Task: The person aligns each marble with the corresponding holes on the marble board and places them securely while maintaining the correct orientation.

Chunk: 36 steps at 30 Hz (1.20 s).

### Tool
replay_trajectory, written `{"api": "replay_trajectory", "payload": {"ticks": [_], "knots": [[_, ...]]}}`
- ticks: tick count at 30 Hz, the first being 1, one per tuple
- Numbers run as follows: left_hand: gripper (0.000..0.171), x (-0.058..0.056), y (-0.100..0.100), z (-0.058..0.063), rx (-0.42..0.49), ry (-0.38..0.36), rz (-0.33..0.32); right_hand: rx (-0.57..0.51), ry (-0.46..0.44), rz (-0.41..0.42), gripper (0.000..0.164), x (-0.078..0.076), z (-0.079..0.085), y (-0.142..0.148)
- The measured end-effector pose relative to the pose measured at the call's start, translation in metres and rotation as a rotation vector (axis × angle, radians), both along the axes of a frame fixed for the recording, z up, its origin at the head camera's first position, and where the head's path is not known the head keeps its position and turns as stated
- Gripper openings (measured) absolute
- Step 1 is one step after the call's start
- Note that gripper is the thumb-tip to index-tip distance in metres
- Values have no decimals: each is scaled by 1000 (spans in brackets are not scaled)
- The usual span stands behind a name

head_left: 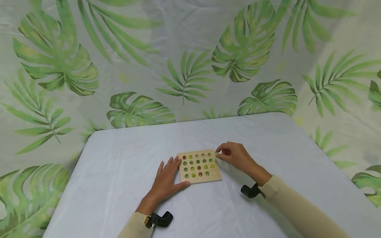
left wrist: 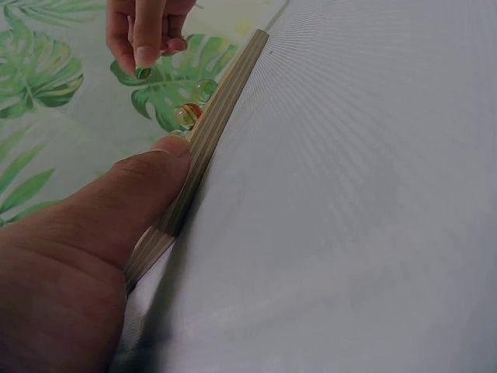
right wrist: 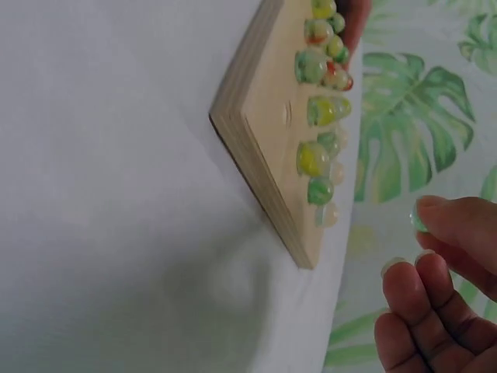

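Note:
A flat wooden board lies on the table, with rows of glass marbles set in its round holes, green, yellow, clear and reddish. Along its left side rests my left hand, fingers spread and straight. The left thumb presses the board's near edge in the left wrist view. Just above the far right corner, my right hand pinches a small green marble between thumb and forefinger, apart from the board. In the right wrist view, one bare hole shows near the board's corner.
A white cloth covers the table under the board. Behind it hangs a pale curtain printed with green leaves. Black wrist-worn cameras sit on both wrists.

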State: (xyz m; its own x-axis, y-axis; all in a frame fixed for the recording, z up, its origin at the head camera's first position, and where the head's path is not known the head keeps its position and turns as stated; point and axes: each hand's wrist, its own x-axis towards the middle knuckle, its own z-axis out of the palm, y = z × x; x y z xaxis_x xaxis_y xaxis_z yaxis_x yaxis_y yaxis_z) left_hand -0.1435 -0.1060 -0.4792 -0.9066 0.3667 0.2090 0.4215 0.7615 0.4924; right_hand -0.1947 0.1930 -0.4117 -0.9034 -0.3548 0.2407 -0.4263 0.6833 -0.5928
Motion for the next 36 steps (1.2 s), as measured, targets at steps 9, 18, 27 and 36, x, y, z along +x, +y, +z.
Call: {"api": "replay_trajectory", "payload": {"ticks": [9, 18, 27, 36], "knots": [[94, 0, 0, -1, -5, -11, 1, -16, -1, 50, 11, 16, -4, -8], [94, -1, 0, 1, -18, -17, -1, -2, -27, 76, 9, 24, -13, -7], [94, -1, -1, 0, -17, -10, 5, -4, -74, 89, 11, 30, -20, -8], [94, -1, -1, -2, -18, -7, 2, 18, -79, 107, 11, 34, -28, -7]]}}
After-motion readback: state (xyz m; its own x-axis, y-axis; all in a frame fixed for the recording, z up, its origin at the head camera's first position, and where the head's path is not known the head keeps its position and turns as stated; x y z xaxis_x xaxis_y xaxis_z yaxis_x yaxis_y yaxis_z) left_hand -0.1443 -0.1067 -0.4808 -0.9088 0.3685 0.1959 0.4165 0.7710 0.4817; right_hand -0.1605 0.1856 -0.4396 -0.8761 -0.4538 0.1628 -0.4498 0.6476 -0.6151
